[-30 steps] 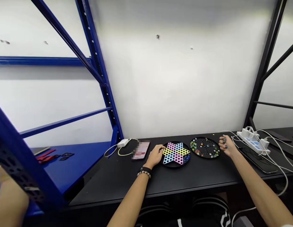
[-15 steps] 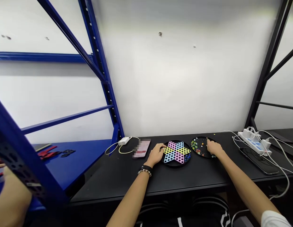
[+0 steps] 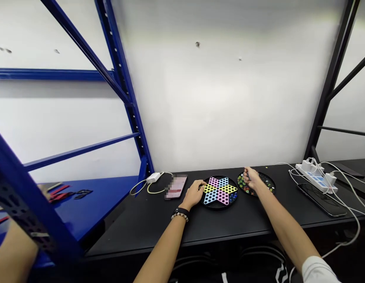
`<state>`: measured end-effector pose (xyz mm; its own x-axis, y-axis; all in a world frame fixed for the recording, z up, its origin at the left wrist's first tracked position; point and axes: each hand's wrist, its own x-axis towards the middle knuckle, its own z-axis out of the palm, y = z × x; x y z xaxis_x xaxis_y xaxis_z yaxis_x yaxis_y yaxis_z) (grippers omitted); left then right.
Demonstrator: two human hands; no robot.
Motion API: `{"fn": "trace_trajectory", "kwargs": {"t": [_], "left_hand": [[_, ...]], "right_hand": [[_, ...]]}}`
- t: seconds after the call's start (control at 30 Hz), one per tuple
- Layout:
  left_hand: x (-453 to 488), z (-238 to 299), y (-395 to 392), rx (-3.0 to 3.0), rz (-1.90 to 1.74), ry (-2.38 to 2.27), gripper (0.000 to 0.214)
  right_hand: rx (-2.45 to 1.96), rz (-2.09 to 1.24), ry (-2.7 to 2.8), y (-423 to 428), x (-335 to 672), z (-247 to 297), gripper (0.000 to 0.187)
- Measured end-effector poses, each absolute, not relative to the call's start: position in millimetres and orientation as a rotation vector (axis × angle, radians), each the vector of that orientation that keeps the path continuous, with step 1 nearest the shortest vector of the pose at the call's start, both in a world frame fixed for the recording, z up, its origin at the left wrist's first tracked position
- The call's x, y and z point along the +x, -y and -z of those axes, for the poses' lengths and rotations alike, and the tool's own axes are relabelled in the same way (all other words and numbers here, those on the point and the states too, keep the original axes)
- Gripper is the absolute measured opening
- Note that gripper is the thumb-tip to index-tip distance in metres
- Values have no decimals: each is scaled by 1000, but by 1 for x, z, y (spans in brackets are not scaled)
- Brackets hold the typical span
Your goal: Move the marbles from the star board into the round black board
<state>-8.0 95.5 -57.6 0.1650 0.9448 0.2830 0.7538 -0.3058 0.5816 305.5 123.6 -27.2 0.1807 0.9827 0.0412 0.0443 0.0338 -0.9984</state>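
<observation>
The star-patterned board [image 3: 219,190] lies flat on the black worktop [image 3: 153,224], between the person's two hands and closer to the left one. The left hand [image 3: 194,194] rests at the board's left edge, fingers bent and their tips meeting the rim; whether they pinch it or only lie against it cannot be told. The right hand [image 3: 251,178] is to the right of the board and apart from it, above the left part of a round black tray [image 3: 266,181]; its fingers are curled in toward the thumb, nearly closed, and whether a marble sits between them is too small to make out. That tray is just beside the board's right side, with coloured marbles [image 3: 240,181] scattered in it, several near its left rim. Dark blue marbles [image 3: 233,197] lie inside the board's right edge, beside the star. To the left of the board, past the left hand, is a phone [image 3: 176,188] with a pinkish screen; well to the board's right, beyond the tray, is a white power strip [image 3: 314,177] with plugs in it.
</observation>
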Motion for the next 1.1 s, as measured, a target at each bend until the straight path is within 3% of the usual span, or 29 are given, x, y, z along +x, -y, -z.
{"fn": "trace_trajectory", "kwargs": {"t": [0.1, 0.27, 0.33, 0.87, 1.1], "left_hand": [[-9, 59, -96, 2140, -880, -1627, 29], [-9, 62, -98, 2142, -891, -1631, 27], [-9, 61, -99, 2144, -885, -1627, 27], [-8, 57, -96, 2155, -909, -1617, 28], [-10, 63, -102, 2154, -894, -1622, 27]], "right_hand": [[-1326, -910, 1164, -124, 266, 34, 37], [-1798, -165, 1848, -112, 227, 37, 29], [-1897, -51, 1959, -108, 222, 37, 26], [-1883, 7, 1943, -106, 228, 51, 19], [-1641, -80, 2104, -103, 229, 50, 16]]}}
